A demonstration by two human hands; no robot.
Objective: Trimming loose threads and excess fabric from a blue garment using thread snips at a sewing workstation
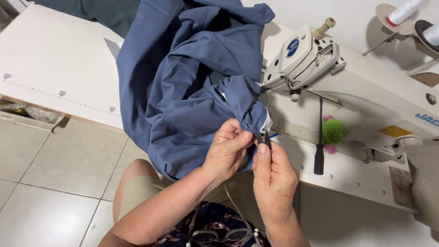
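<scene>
A large blue garment (192, 87) lies bunched across the sewing table and hangs over its front edge. My left hand (227, 148) pinches a gathered fold of this blue cloth just in front of the sewing machine's needle area. My right hand (273, 171) holds small black thread snips (264, 137), their tips up against the pinched cloth edge, where a bit of white fabric (267, 122) shows. The two hands nearly touch.
A white industrial sewing machine (366, 96) stands at the right, with a black screwdriver (319, 146) and a green pincushion (332, 131) leaning on it. Thread cones (404, 11) sit at the back right. The cream table (55, 68) with a printed ruler stretches left; tiled floor (45, 183) below.
</scene>
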